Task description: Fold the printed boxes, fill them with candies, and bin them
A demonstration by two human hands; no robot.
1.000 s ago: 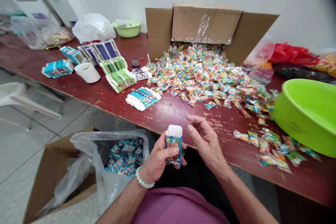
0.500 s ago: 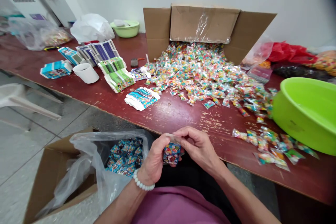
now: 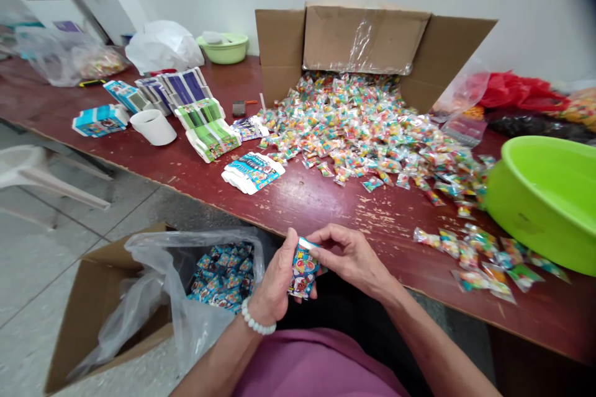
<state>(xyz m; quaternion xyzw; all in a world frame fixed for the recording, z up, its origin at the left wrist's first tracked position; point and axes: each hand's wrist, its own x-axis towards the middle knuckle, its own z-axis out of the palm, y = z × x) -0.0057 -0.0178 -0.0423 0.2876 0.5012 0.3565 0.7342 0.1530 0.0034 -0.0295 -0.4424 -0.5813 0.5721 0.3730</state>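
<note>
A small blue printed candy box [image 3: 303,273] is held in front of me, just off the table's front edge. My left hand [image 3: 274,282] wraps round its left side, with fingertips showing behind it. With thumb and fingers pinched at the box's top, my right hand [image 3: 351,257] grips the upper right corner. A pale strip shows along the top end of the box. Several similar blue boxes [image 3: 223,276] lie in a plastic-lined carton [image 3: 69,322] below and to the left. On the table, a stack of flat blue box blanks [image 3: 254,172] lies ahead of my hands.
Wrapped candies [image 3: 354,124] spill from a cardboard box [image 3: 363,40] across the dark red table [image 3: 326,208]. A green basin [image 3: 549,198] stands at right, beside loose candies [image 3: 470,254]. Leftward are green box blanks [image 3: 209,130], a white roll [image 3: 153,127] and a white chair [image 3: 46,177].
The top of the box has changed: a pale flap stood raised under both thumbs, and now the blue top edge shows. My left thumb has moved to the box's left edge.
</note>
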